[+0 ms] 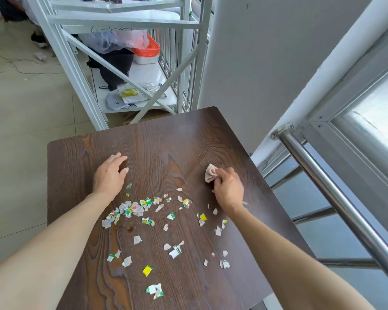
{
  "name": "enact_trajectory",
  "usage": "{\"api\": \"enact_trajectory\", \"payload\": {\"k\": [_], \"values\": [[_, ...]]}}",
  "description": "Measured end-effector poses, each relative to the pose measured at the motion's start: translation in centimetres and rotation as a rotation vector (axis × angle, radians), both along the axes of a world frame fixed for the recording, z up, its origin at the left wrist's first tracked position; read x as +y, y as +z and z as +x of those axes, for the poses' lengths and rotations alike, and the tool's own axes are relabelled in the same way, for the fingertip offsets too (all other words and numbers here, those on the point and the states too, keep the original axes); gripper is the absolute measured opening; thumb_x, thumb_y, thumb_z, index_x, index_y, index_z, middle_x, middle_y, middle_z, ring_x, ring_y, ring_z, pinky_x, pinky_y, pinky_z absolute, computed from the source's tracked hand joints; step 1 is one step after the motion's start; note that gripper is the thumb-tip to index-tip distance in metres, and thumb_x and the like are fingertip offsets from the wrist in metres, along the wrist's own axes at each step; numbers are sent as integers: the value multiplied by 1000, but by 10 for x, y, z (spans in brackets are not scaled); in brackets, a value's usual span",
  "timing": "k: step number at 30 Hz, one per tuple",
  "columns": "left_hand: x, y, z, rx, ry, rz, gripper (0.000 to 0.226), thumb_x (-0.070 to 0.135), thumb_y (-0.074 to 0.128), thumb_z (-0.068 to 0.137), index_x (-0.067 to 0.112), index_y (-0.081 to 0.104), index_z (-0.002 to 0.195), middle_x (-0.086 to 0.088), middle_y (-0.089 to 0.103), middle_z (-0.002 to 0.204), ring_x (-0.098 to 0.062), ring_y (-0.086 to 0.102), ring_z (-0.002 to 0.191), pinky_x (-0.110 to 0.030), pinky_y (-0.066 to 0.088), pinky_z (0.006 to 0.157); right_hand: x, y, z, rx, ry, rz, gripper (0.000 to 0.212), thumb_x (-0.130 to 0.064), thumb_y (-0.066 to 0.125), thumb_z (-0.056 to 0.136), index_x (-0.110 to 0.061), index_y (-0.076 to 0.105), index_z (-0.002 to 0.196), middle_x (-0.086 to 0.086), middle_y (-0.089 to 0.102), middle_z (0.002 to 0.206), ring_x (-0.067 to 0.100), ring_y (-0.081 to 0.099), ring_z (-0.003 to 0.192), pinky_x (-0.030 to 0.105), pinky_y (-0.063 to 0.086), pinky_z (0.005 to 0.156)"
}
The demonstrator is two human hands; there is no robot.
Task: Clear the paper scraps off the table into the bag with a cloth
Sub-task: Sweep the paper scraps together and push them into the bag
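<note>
Several torn paper scraps (143, 211), white with green, yellow and red print, lie scattered over the middle and near part of a dark wooden table (166, 139). My right hand (229, 189) is closed around a small crumpled pinkish cloth (210, 172) that rests on the table, just beyond the scraps on the right. My left hand (109, 173) lies flat on the table with fingers apart, holding nothing, just beyond the scraps on the left. No bag for the scraps is in sight on the table.
A white metal shelf rack (130, 63) stands beyond the table, with plastic bags, a dark bag and packets on it. A grey wall pillar (267, 63) rises at the far right corner. A steel handrail (336, 198) and window run along the right.
</note>
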State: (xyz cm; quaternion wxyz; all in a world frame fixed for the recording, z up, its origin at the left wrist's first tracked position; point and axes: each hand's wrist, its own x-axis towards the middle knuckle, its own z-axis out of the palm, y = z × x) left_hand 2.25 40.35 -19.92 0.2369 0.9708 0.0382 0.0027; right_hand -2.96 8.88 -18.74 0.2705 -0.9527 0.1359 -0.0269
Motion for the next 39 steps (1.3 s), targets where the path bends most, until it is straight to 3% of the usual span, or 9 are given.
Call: {"api": "enact_trajectory", "payload": {"k": [9, 16, 20, 23, 28, 35, 39], "values": [[-6, 5, 0, 32, 33, 10, 42, 15, 54, 92, 13, 51, 134, -7, 42, 149, -25, 33, 141, -44, 31, 113, 72, 0, -48, 17, 66, 49, 28, -13, 46, 85, -18, 68, 101, 7, 57, 92, 32, 59, 82, 36, 44, 66], [4, 9, 1, 99, -43, -13, 46, 18, 55, 92, 15, 48, 137, -6, 37, 151, -23, 30, 142, -41, 25, 117, 76, 22, -53, 48, 266, 171, 23, -16, 46, 88, -17, 68, 94, 1, 49, 83, 27, 58, 78, 30, 37, 63], [8, 10, 1, 110, -50, -42, 43, 19, 55, 92, 16, 51, 134, -5, 38, 151, -23, 30, 142, -42, 25, 117, 31, 26, -31, -75, 47, 72, 22, -17, 49, 88, -20, 69, 94, 4, 54, 89, 24, 57, 77, 28, 39, 62], [9, 8, 1, 115, -57, -50, 43, 19, 54, 92, 18, 50, 136, -4, 35, 152, -22, 28, 143, -42, 24, 117, 6, 15, -23, -46, -150, -19, 30, -13, 43, 89, -20, 70, 100, 8, 55, 96, 29, 56, 90, 34, 45, 66], [12, 3, 3, 115, -92, -25, 46, 18, 55, 92, 18, 47, 137, -5, 33, 154, -22, 25, 144, -43, 23, 118, 36, -3, -49, -36, -163, -26, 31, -7, 43, 87, -13, 69, 102, 11, 56, 94, 33, 54, 91, 38, 45, 67], [11, 3, 1, 112, -76, -19, 45, 19, 54, 93, 19, 46, 137, -4, 32, 154, -23, 24, 145, -45, 24, 118, 98, 0, -84, -5, 21, 113, 38, -22, 34, 80, -18, 70, 90, 5, 58, 89, 28, 56, 82, 34, 43, 67], [5, 5, 1, 118, -48, 10, 45, 16, 53, 93, 16, 46, 137, -6, 32, 154, -24, 26, 144, -44, 26, 116, 87, 15, -83, 9, 134, 155, 27, -23, 39, 84, -21, 65, 82, -2, 49, 81, 19, 49, 68, 29, 38, 61]]}}
